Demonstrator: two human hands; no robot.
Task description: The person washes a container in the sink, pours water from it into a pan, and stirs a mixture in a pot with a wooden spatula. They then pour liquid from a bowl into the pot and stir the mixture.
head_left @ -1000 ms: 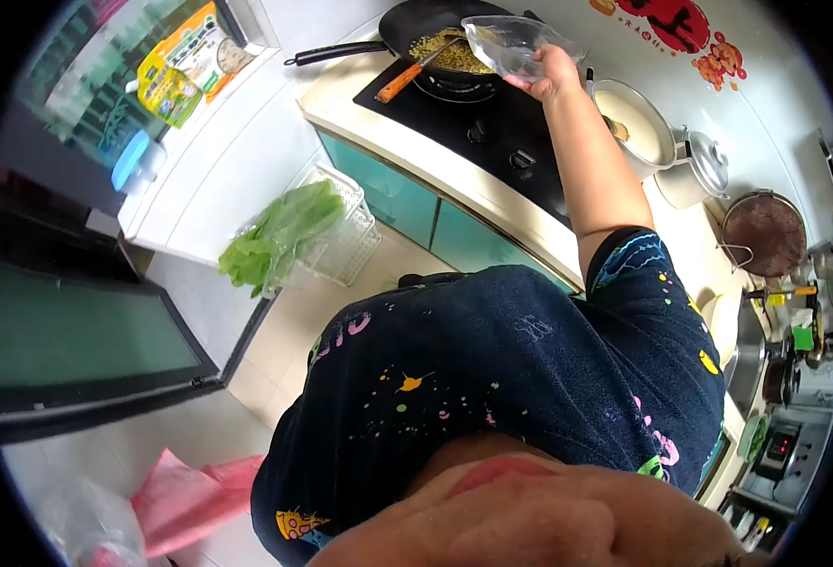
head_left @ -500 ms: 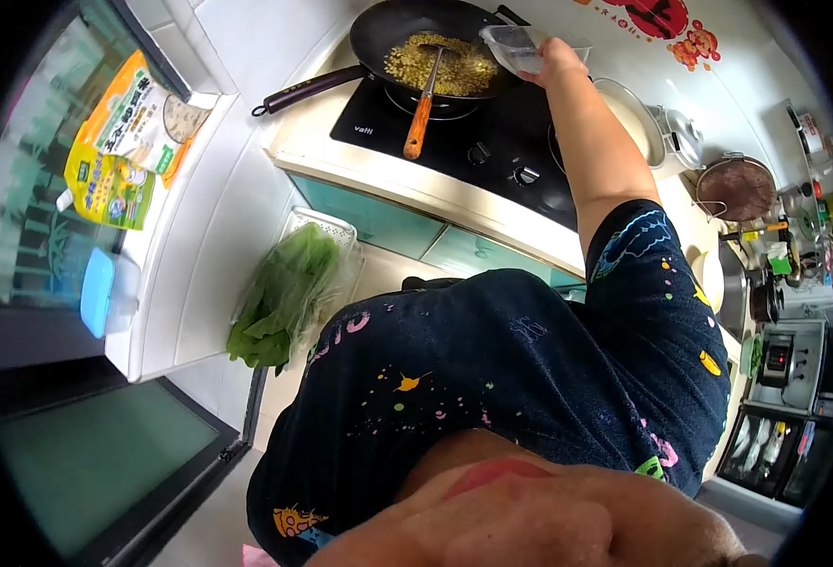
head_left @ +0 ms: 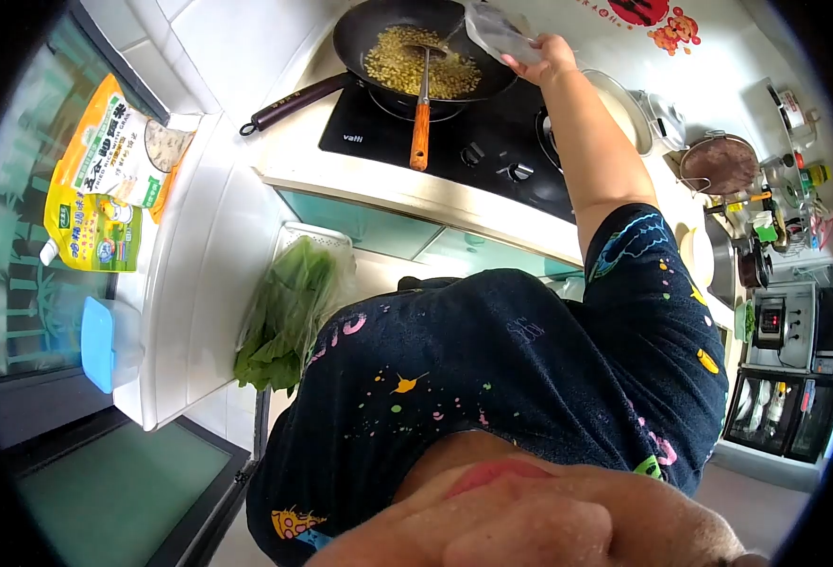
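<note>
My right hand grips a clear plastic container by its near side. The container is tilted over the right side of a black wok, and a faint streak, perhaps liquid, shows by its lip. Small yellow pieces like corn kernels lie in the wok. Among them rests the metal head of a spatula, whose wooden handle leans out over the near rim; no hand touches it. My left hand is out of sight.
The wok stands on a black gas stove; a pale-filled pot is to its right. On the left ledge are food pouches and a blue-lidded box. Leafy greens in a plastic bag lie below, by a white basket.
My right hand and the container are tilted more steeply over the wok. The whole view has shifted slightly, with the stove higher and the left ledge lower. The spatula stays in the wok.
</note>
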